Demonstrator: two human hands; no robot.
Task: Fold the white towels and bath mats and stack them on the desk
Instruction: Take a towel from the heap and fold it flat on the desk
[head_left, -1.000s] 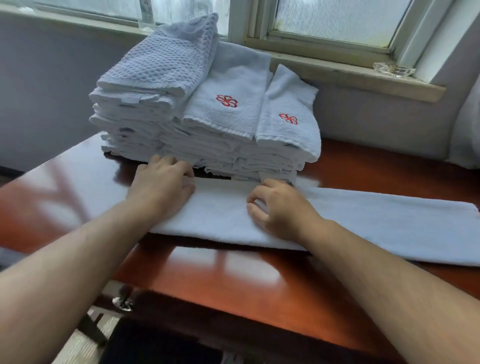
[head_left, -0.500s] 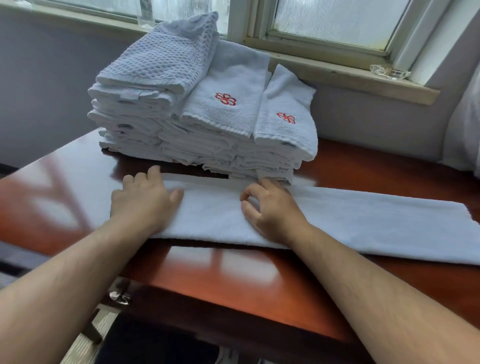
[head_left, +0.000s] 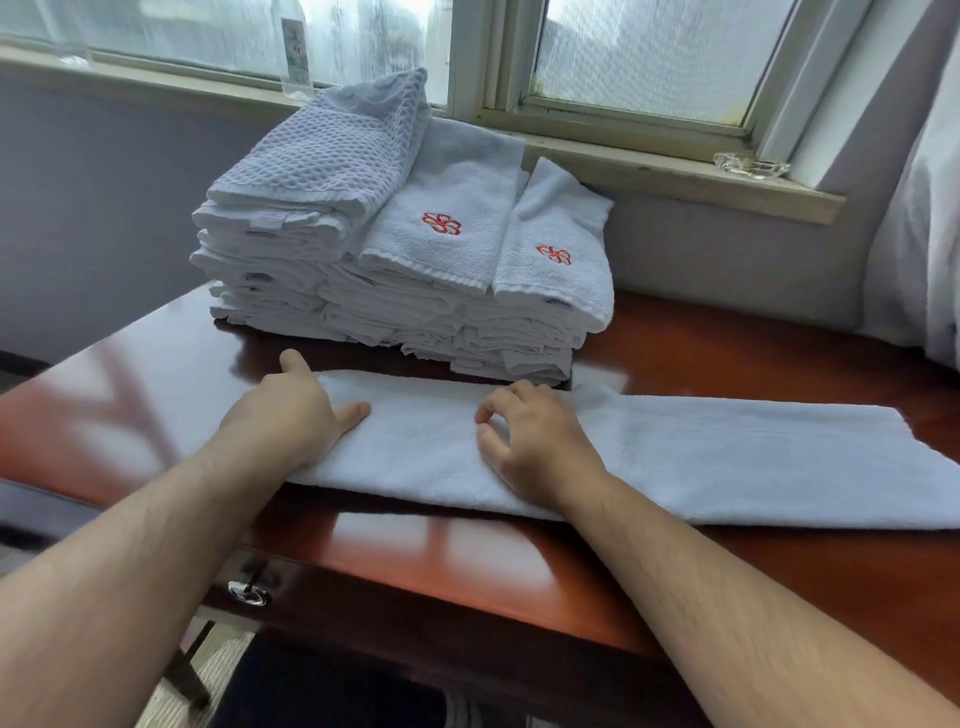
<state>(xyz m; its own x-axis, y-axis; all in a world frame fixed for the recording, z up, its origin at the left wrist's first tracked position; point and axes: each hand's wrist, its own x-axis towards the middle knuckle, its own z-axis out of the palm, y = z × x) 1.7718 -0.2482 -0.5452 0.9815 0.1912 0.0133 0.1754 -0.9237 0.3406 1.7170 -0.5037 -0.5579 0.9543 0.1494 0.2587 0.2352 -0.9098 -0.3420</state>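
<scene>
Long white terry towel strip (head_left: 727, 457) lying on glossy red-brown worktop (head_left: 779, 561) in front of folded white towel stack (head_left: 415, 291): probably soft, light, limp. Left grip (head_left: 291, 415) pressing flat, fingers open. Right grip (head_left: 530, 441) curling on cloth, pinch unclear. Suggest taking the end right of stack.

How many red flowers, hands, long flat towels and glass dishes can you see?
red flowers: 2
left hand and right hand: 2
long towel: 1
glass dish: 1
Total: 6
</scene>
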